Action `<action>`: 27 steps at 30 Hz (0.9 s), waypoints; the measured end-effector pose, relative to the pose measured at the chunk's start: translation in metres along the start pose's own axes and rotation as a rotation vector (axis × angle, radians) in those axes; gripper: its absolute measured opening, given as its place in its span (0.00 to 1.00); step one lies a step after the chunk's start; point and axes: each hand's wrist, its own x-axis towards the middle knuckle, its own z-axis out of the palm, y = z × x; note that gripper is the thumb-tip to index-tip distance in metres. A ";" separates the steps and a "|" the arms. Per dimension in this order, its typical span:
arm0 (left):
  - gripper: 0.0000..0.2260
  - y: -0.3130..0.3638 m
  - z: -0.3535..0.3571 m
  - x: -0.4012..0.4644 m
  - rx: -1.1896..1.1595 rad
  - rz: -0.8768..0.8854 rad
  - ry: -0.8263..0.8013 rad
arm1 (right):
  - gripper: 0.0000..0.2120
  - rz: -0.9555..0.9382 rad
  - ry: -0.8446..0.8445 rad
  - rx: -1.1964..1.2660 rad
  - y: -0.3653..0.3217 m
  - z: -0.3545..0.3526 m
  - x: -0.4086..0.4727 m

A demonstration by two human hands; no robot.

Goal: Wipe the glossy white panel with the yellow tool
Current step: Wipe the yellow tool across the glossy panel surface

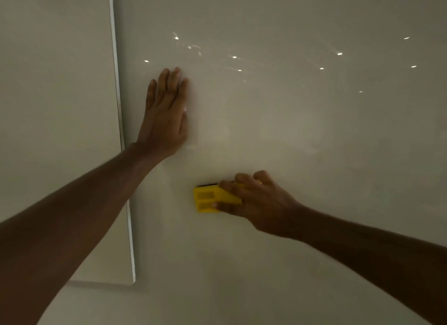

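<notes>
The glossy white panel (302,121) fills most of the view and shows small bright reflections of lights near its top. My left hand (165,114) lies flat against it, fingers together and pointing up, close to the panel's left edge. Lower and to the right, my right hand (254,203) grips the yellow tool (208,200), a small ribbed plastic block with a dark strip along its top edge. The tool is pressed against the panel, and my fingers cover its right half.
The panel's thin left edge (121,131) runs from the top down to a lower corner (133,282). Beyond that edge is a plain matte wall (55,94). Both forearms reach in from the bottom corners.
</notes>
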 end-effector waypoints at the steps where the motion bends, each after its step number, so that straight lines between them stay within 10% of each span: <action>1: 0.28 0.000 0.000 0.000 -0.001 0.002 -0.001 | 0.25 -0.002 -0.001 -0.013 0.010 -0.002 0.003; 8: 0.29 0.002 -0.002 -0.001 0.005 0.000 -0.007 | 0.24 0.770 0.246 -0.116 0.090 -0.046 0.045; 15: 0.26 0.009 0.007 -0.012 0.006 -0.042 -0.014 | 0.24 0.094 -0.052 0.126 -0.042 0.011 -0.042; 19: 0.26 0.015 0.013 -0.023 0.019 -0.043 -0.016 | 0.25 0.017 -0.135 0.103 -0.040 0.012 -0.085; 27: 0.26 0.035 0.024 -0.041 0.030 -0.053 0.016 | 0.23 0.975 0.299 -0.014 0.045 -0.028 -0.068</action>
